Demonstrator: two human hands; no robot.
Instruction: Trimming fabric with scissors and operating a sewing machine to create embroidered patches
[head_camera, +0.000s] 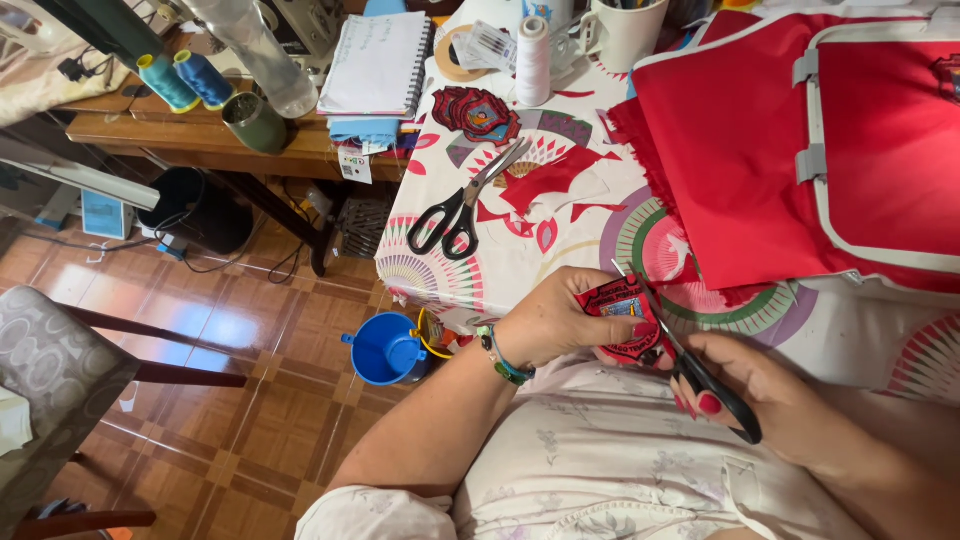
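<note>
While I sit at the patterned table (560, 262), I trim a red patch (622, 318) with small scissors (690, 362).

My left hand (560, 318) is curled shut around the red embroidered patch, fingers wrapped over its near edge and thumb pressing on top, holding it just off the table's edge above my lap. My right hand (770, 395) is closed through the black handles of the small scissors, whose thin blades sit against the patch's right side; how far the blades are parted I cannot tell. A beaded bracelet (503, 358) rings my left wrist. Farther up the table lie large black-handled shears (462, 205), red fabric scraps (545, 180) and another patch (478, 112), with a folded red garment (780, 150) to the right.
</note>
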